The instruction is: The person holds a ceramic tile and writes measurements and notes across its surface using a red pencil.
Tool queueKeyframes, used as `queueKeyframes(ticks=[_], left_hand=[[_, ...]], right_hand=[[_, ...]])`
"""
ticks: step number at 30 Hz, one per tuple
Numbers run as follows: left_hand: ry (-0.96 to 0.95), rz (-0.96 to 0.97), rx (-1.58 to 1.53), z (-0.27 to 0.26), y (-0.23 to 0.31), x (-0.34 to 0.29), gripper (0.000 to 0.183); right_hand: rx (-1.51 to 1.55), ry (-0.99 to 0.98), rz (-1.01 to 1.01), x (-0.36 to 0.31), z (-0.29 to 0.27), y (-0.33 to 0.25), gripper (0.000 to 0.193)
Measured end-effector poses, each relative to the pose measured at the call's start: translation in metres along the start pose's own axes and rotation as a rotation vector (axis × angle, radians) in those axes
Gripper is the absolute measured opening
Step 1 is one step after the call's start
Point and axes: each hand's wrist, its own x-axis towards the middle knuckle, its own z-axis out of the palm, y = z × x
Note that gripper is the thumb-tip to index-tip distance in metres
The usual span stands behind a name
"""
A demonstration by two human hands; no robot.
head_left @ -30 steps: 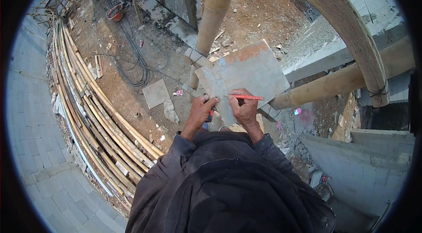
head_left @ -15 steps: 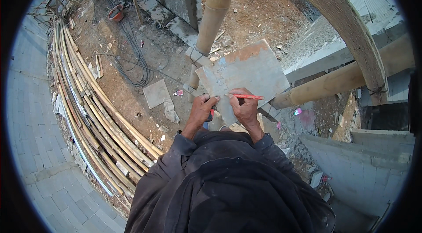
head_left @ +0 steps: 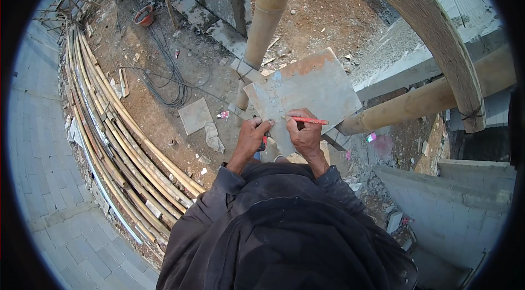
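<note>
Here, red pencil (head_left: 313, 121) between clamped right fingers (head_left: 299, 114), over board (head_left: 314, 87); left fingers (head_left: 255, 122), grip unclear.

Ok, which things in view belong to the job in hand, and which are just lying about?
In use:
red pencil in the right hand
grey panel beneath it, left hand at its edge

Lying about:
pile of bamboo poles
dark cable
orange basin
square slab on the ground

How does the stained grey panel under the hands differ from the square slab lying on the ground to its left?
The stained grey panel looks larger in view than the square slab. The panel bears scrawled markings; the slab shows none clearly. The right hand holds a red pencil at the panel; no hand touches the slab. Both look flat.
</note>
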Motion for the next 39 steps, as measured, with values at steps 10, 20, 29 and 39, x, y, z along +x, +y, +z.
queueKeyframes(ticks=[10,20,29,39], left_hand=[[-0.008,0.001,0.016,-0.0007,0.0003,0.0005,0.031],[-0.004,-0.025,0.021,-0.0016,-0.0007,0.001,0.031],[-0.013,-0.007,0.047,-0.0027,-0.0014,0.0023,0.033],[-0.011,0.002,0.021,-0.0004,-0.0029,0.003,0.032]], right_hand=[[0.014,0.044,0.009,0.0022,-0.004,0.0,0.007],[-0.033,0.046,0.009,0.002,-0.0021,-0.0021,0.006],[-0.054,0.053,-0.028,0.0028,-0.0017,-0.0043,0.008],[-0.032,0.045,-0.016,0.0025,-0.0023,-0.0023,0.007]])
